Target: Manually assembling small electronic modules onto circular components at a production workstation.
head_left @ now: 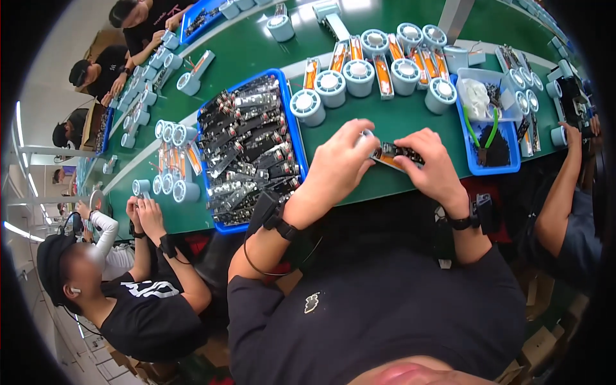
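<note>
In front of my chest, a light-blue handheld fan (pixel 392 163) with its handle open lies between my two hands. My left hand (pixel 340 160) curls around the fan's round head, covering most of it. Over the handle, my right hand (pixel 433 163) grips a dark circuit board assembly (pixel 387 148) between thumb and fingers. An orange strip shows below that board. Whether the board is seated in the handle, I cannot tell.
Left of my hands, a blue tray (pixel 287 96) holds many circuit board assemblies. Several fans (pixel 359 76) with orange-filled handles stand beyond. At right, a blue bin (pixel 491 171) contains green-handled cutters (pixel 481 136) and small black parts. Co-workers sit on both sides of the green table (pixel 378 192).
</note>
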Demonstrator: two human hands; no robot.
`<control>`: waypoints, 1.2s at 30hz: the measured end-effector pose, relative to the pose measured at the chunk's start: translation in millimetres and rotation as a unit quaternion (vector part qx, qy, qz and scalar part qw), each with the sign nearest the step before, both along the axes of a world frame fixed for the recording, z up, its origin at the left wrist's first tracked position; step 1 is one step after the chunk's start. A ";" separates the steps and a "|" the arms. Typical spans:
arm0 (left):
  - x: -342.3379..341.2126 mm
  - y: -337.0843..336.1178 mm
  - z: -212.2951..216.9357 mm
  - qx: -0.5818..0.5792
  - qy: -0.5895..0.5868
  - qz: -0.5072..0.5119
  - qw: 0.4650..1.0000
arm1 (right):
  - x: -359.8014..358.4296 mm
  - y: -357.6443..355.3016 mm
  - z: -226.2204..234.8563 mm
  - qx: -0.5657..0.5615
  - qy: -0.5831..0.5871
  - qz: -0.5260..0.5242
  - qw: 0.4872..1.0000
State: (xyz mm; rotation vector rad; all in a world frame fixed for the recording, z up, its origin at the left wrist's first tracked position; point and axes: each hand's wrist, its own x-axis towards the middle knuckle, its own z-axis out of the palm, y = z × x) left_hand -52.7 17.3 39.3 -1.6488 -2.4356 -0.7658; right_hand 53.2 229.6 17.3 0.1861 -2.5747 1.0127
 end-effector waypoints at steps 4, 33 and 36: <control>7.3 0.0 -0.8 0.052 -0.111 0.061 0.991 | -0.8 -7.2 -6.8 -0.052 -0.006 -0.001 0.999; -39.3 7.4 44.6 0.002 0.086 -0.071 0.994 | 23.8 13.9 -64.5 -0.437 -0.008 0.027 0.899; -108.4 5.1 67.3 0.083 0.137 -0.007 0.987 | 23.9 13.4 -60.5 -0.443 0.006 0.012 0.896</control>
